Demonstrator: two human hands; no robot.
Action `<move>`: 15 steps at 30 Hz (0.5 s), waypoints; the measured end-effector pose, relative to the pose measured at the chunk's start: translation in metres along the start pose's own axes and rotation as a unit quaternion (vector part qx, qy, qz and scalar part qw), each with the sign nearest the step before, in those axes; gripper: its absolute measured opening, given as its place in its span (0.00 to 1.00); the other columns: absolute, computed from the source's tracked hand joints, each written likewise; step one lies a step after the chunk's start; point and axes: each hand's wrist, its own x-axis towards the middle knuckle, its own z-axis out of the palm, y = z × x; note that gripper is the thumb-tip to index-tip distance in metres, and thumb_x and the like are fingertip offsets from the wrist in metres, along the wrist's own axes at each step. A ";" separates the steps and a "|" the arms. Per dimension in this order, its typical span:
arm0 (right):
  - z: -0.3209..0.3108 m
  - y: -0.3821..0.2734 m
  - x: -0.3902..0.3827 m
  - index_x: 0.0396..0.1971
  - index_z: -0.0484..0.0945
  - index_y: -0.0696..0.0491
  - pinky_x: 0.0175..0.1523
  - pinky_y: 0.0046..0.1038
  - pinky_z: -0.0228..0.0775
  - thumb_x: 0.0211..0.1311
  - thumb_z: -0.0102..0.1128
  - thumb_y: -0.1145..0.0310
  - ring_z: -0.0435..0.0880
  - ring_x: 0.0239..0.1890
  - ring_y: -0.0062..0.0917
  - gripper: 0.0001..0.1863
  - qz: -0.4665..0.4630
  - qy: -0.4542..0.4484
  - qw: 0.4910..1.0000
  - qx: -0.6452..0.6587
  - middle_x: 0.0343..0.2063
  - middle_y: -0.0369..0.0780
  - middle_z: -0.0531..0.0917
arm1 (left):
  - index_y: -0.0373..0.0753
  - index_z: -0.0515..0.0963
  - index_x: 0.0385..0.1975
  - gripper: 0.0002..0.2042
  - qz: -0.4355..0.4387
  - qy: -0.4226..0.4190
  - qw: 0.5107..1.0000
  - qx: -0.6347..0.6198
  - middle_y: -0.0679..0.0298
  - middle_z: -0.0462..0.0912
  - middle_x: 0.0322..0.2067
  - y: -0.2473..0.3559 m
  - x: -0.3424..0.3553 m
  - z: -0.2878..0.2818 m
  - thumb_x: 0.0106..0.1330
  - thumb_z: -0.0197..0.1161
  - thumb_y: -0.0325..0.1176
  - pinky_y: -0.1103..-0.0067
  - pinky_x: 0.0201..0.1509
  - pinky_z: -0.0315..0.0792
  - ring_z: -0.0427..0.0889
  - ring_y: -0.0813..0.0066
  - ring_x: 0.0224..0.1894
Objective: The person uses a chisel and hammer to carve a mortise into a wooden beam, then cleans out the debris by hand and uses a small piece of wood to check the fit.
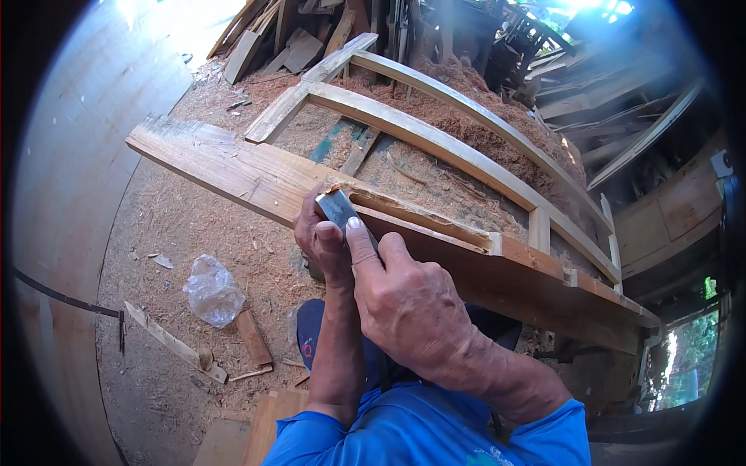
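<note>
A wide, flat steel blade, seemingly a chisel [339,208], lies aslant at the edge of a long wooden plank [233,167]. My right hand [416,311] is closed around its rear part, thumb pressed flat along the steel; any handle is hidden in the fist. My left hand [322,245] is curled beside the blade's front end, its thumb against the blade and its fingers partly hidden behind the wood. Just right of the blade, a long hollowed recess [420,213] with rough, torn edges runs along the plank. The plank slopes from upper left to lower right across my front.
Beyond the plank lies a curved wooden frame [435,128]. Sawdust and shavings [179,202] cover the floor, with a crumpled clear plastic bag [214,290] and wood offcuts [252,338] to the left. Scrap timber [614,101] is heaped behind. A large pale board [85,147] stands at far left.
</note>
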 end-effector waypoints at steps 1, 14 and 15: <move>0.002 0.000 0.004 0.60 0.72 0.67 0.23 0.35 0.77 0.65 0.58 0.72 0.81 0.19 0.38 0.25 0.002 -0.001 1.000 0.001 0.29 0.47 0.74 | 0.32 0.81 0.45 0.48 -0.016 -0.010 1.000 0.003 0.61 0.82 0.28 0.005 -0.003 0.002 0.60 0.44 0.80 0.72 0.44 0.70 0.77 0.69 0.34; -0.025 0.015 -0.010 0.65 0.70 0.62 0.25 0.33 0.73 0.60 0.64 0.78 0.79 0.22 0.32 0.31 0.007 -0.052 0.997 0.054 0.29 0.43 0.74 | 0.35 0.80 0.40 0.54 0.055 0.008 0.993 0.108 0.59 0.81 0.30 0.027 -0.004 0.005 0.43 0.41 0.89 0.68 0.47 0.69 0.76 0.62 0.36; -0.027 0.018 -0.009 0.65 0.70 0.62 0.25 0.33 0.73 0.60 0.63 0.78 0.79 0.23 0.32 0.31 0.012 -0.063 0.997 0.046 0.28 0.43 0.74 | 0.35 0.80 0.40 0.54 0.052 0.009 0.993 0.105 0.59 0.81 0.30 0.028 -0.003 0.005 0.43 0.41 0.89 0.68 0.47 0.69 0.76 0.62 0.36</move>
